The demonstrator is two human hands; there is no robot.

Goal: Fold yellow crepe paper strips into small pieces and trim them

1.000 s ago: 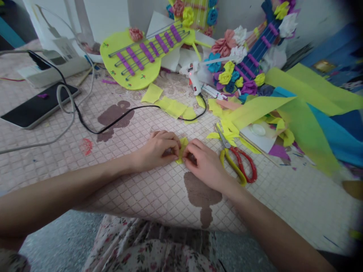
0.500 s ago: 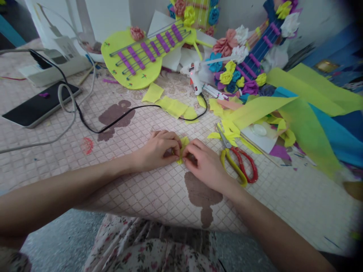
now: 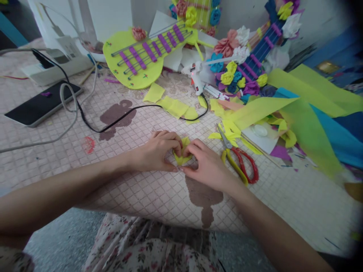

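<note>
Fingertips of our left hand [image 3: 159, 153] and right hand [image 3: 209, 163] meet the yellow paper [image 3: 181, 160] between them, presumably steadying it against the tablecloth [image 3: 153, 190], though we cannot tell whether either pinches it.

The desk [image 3: 136, 132], covered with a diamond-patterned cloth, supports a phone [image 3: 42, 104], a power strip [image 3: 36, 74], a glue gun [image 3: 197, 81], yellow paper squares [image 3: 173, 107] and, at right, scissors [image 3: 235, 155].

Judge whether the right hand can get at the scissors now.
Probably yes: the scissors lie close beside the right hand and nothing seems to block them, though that hand is busy with yellow paper.
</note>
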